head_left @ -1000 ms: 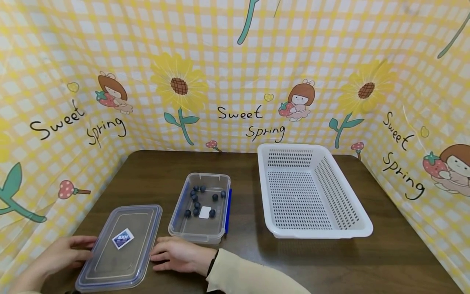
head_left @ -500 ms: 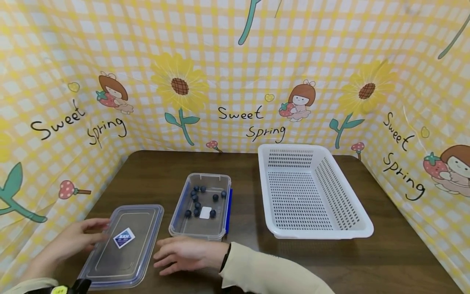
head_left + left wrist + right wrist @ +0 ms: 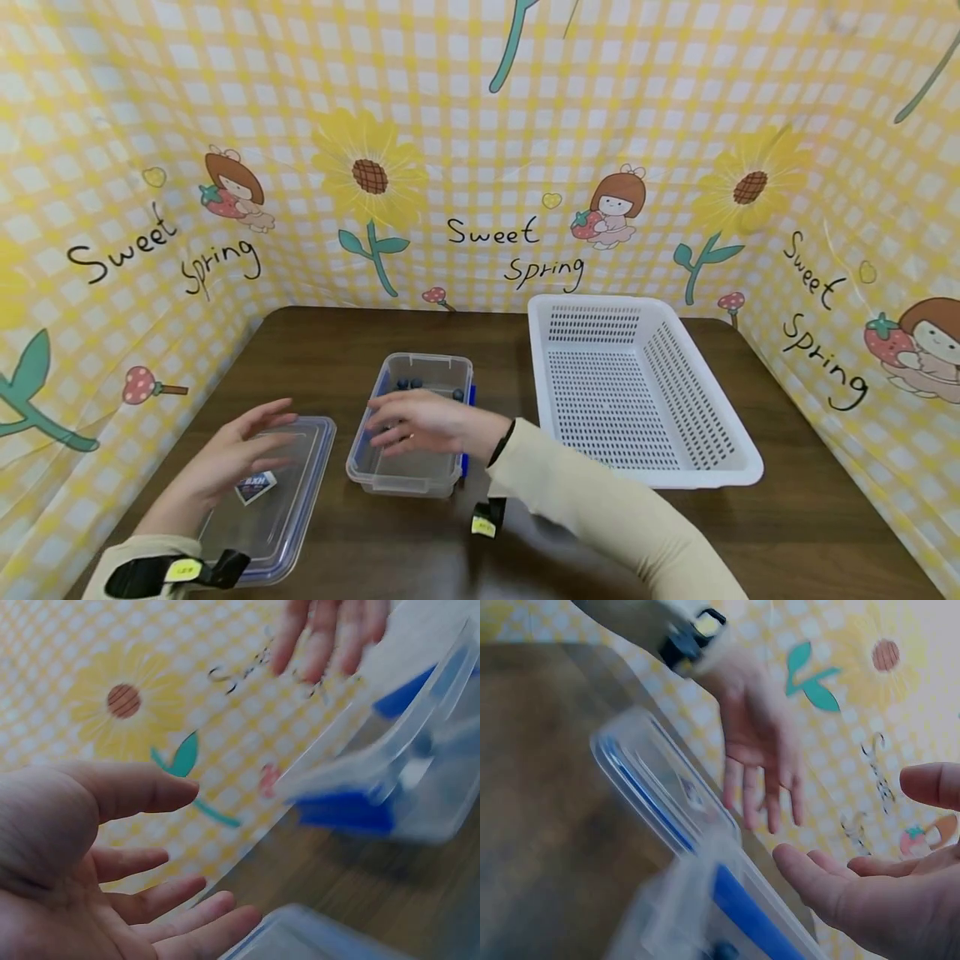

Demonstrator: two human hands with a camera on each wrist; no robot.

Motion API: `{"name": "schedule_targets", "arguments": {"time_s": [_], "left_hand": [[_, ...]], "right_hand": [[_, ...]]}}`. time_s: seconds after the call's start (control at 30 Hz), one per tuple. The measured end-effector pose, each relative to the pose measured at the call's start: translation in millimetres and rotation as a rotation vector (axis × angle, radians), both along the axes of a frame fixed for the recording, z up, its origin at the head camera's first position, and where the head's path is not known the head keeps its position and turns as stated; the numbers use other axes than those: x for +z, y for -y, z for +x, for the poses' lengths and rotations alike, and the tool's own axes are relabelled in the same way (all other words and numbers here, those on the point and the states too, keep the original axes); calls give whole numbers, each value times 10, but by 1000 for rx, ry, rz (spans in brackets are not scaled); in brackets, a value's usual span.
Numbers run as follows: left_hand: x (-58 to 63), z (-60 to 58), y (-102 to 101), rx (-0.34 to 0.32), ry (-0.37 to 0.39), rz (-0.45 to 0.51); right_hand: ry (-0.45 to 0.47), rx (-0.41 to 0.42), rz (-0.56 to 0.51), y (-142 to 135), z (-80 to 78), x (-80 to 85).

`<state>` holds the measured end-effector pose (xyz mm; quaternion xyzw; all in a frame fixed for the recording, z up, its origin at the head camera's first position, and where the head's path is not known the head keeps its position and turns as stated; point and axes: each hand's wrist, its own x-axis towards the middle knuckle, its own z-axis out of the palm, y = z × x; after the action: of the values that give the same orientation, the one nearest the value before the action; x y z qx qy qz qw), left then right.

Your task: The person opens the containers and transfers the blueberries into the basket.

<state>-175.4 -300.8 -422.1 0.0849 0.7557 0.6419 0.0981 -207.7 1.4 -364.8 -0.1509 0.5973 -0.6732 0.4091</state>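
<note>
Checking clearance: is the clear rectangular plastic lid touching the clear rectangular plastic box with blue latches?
Apart: the head view shows a strip of dark brown tabletop between lid and box.

A dark brown, wood-grained desk [image 3: 495, 350] with rounded far corners spreads beneath the left hand [image 3: 232, 458] and the right hand [image 3: 420, 421]. Directly on it, below the left hand, lies a clear lid [image 3: 273, 521]. Below the right hand stands an uncovered clear container [image 3: 405, 485], just beside the lid. To the right of the right hand, well apart from the left, stands a white slotted basket [image 3: 607, 396].
</note>
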Motion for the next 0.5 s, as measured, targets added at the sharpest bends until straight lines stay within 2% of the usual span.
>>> {"name": "schedule_targets", "arguments": {"time_s": [0.13,0.3,0.5], "left_hand": [[-27,-32,-241,-20,13,80],[-69,-61,-483,13,63,66],[-139,-57,-643,30,165,114]], "right_hand": [[-46,-2,35,-77,-171,75],[-81,-21,113,-101,-361,47],[-166,15,296,-98,-534,-17]]}}
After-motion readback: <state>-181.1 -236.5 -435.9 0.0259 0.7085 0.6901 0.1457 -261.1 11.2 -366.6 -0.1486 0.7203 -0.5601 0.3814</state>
